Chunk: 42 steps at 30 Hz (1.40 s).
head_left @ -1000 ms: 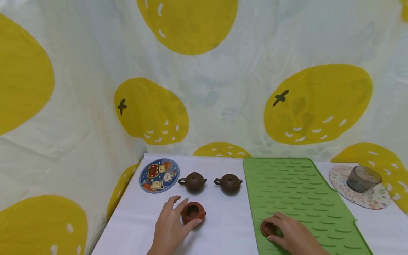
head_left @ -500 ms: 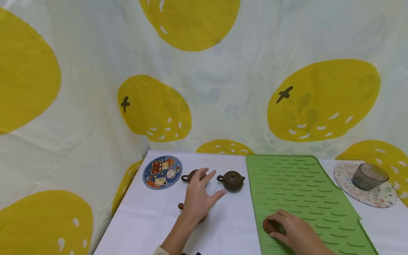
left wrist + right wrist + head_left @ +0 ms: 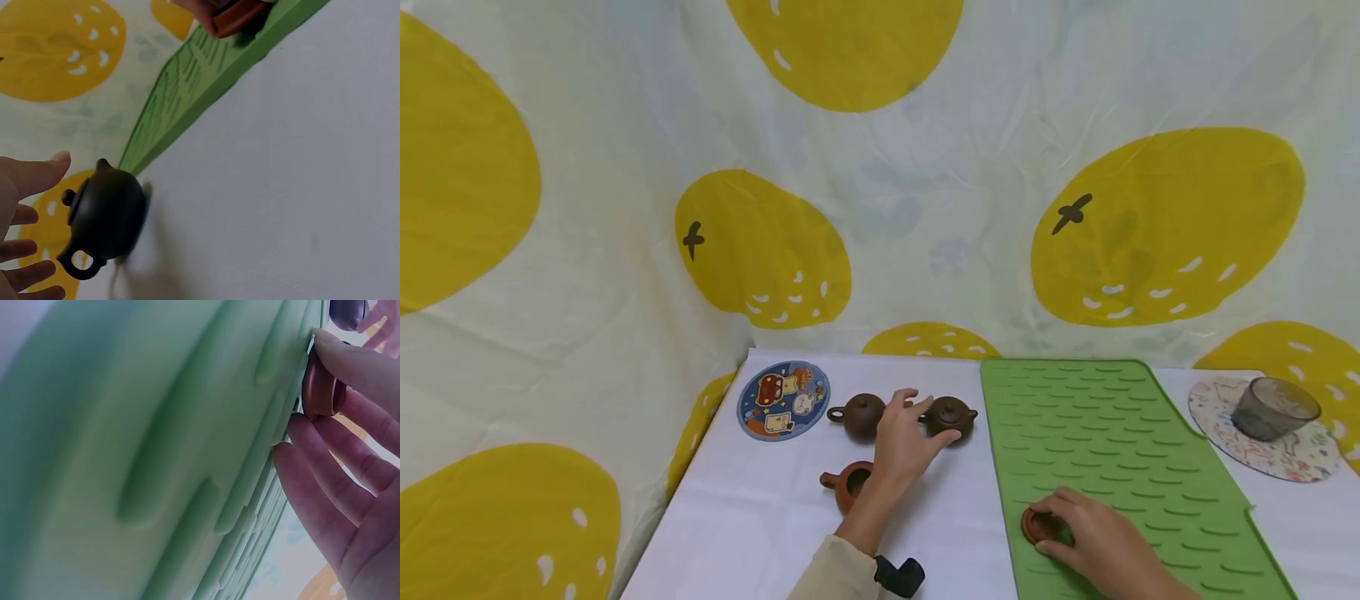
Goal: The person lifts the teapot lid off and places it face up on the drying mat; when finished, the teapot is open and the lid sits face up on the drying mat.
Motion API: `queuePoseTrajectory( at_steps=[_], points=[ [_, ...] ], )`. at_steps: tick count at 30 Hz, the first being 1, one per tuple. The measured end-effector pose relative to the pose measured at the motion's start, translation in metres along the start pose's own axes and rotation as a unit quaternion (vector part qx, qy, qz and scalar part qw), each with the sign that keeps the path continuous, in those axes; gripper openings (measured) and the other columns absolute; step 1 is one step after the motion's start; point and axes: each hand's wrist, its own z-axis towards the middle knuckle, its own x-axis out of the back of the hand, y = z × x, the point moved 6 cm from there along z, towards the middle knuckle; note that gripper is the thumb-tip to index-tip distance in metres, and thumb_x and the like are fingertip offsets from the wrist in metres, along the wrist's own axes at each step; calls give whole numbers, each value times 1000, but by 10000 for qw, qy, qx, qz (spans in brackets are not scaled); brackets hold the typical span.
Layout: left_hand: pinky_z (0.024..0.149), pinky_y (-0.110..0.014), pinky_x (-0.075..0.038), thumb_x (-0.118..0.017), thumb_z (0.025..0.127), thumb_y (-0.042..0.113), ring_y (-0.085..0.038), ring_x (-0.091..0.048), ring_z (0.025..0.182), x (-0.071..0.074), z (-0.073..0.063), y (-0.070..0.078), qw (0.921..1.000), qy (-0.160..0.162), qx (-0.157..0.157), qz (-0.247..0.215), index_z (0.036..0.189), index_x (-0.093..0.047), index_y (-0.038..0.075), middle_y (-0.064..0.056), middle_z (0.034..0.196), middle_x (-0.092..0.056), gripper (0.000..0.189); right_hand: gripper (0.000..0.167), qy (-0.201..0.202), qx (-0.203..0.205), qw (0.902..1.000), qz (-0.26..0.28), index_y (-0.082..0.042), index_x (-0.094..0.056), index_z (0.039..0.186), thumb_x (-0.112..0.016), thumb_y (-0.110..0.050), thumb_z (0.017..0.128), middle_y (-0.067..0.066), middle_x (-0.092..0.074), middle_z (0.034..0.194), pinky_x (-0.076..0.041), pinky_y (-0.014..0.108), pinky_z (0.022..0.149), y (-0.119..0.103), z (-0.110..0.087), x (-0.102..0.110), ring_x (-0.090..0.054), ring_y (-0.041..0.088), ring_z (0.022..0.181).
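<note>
My left hand (image 3: 901, 442) reaches over the table with thumb and fingers spread, holding nothing. In the head view it overlaps the left edge of a lidded dark brown teapot (image 3: 951, 415). The left wrist view has this teapot (image 3: 106, 215) in front of the spread fingers, a gap between them. Partly behind the left forearm, a reddish-brown teapot (image 3: 850, 483) stands with its top uncovered. My right hand (image 3: 1101, 542) pinches a small reddish-brown teapot lid (image 3: 1036, 527) at the green mat (image 3: 1097, 442). In the right wrist view the lid (image 3: 322, 390) sits between thumb and fingers.
Another dark brown teapot (image 3: 859, 417) is left of the left hand, beside a blue cartoon coaster (image 3: 784, 400). At the right, a smoky glass cup (image 3: 1273, 410) is on a floral coaster (image 3: 1213, 408). A patterned curtain (image 3: 925, 208) hangs behind the table.
My left hand has left the reddish-brown teapot and moved forward and right, past the left dark teapot, to the right one. The right hand stays on the lid.
</note>
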Motion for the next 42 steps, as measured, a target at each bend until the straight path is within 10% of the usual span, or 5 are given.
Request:
queuePoseTrajectory(
  at_steps=[15,42],
  points=[
    [95,-43,-57,-91,72,46,-27,-67,108,-27,-1,-12,9973,-181,272,664,119,-78,11,-9,119,-70,60,37,-144,-96,9998,137,-33,-74,103,-90,-41,71,-17,-62,94,-53,25,67,1,-1,-1,-60,-2,82],
    [77,-34,-59,-92,68,47,-22,-66,91,-25,9,-14,9941,-353,279,987,115,-79,17,-5,110,-72,57,38,451,385,9980,-202,-28,-74,105,-90,-39,72,-19,-63,94,-55,24,67,-6,-7,6,-63,-1,83]
  ],
)
